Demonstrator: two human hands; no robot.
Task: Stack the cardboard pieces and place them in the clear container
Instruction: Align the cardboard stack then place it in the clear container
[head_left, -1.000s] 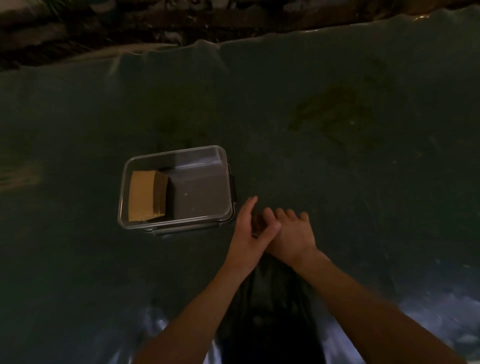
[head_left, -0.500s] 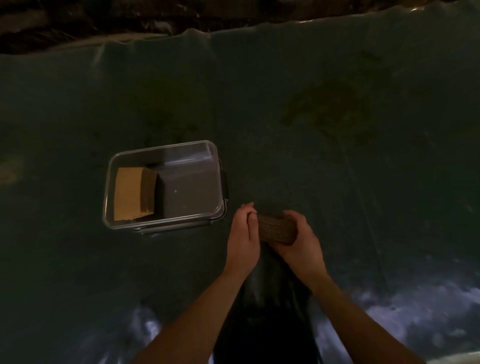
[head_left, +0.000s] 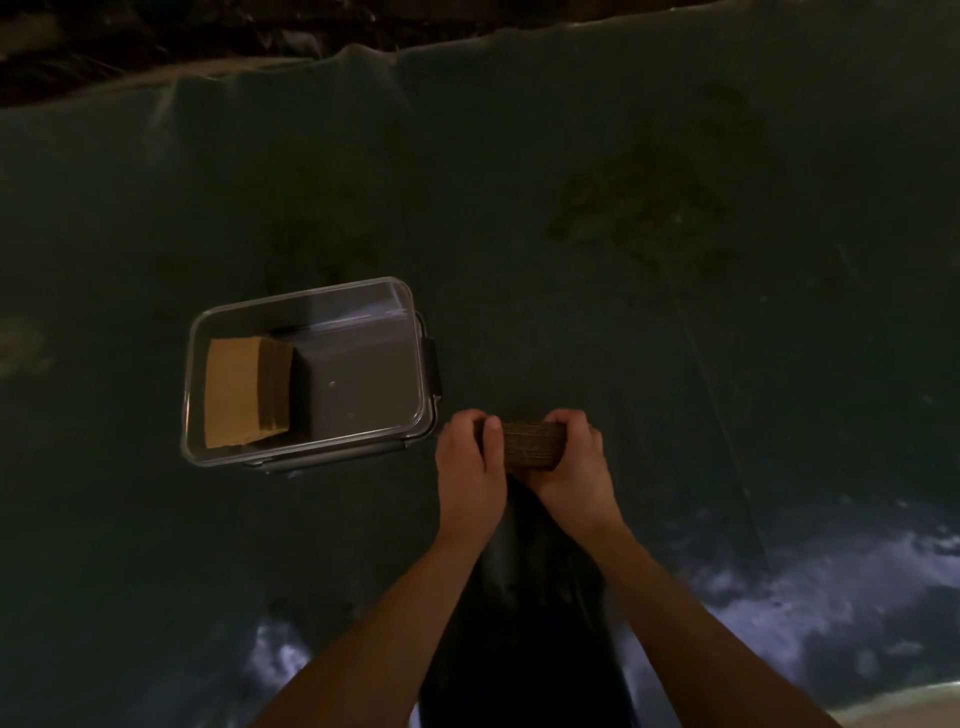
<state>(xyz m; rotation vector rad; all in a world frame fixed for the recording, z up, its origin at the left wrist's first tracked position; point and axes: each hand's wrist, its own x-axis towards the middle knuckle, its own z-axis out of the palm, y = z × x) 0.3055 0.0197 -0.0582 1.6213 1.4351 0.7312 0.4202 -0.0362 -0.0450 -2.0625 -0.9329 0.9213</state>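
A stack of brown cardboard pieces (head_left: 532, 446) is pinched between both hands, seen edge-on just right of the container's near right corner. My left hand (head_left: 470, 462) grips its left end and my right hand (head_left: 574, 457) grips its right end. The clear container (head_left: 413, 338), rectangular with a dark latch on its right side, sits on the dark sheet to the left of the hands. Inside it, against the left wall, lies another stack of cardboard pieces (head_left: 234, 389), tan on top. The right half of the container's floor is bare.
A dark plastic sheet (head_left: 623, 260) covers the whole work surface, with a wrinkled far edge and a faint stain at the right. Beyond that edge lies dark rubble (head_left: 156, 31). Glossy reflections show on the sheet near my forearms.
A second ago the hands were closing together with little cardboard showing. Now both hands hold the stack up edge-on between them, and the view has shifted so the container sits slightly further left.
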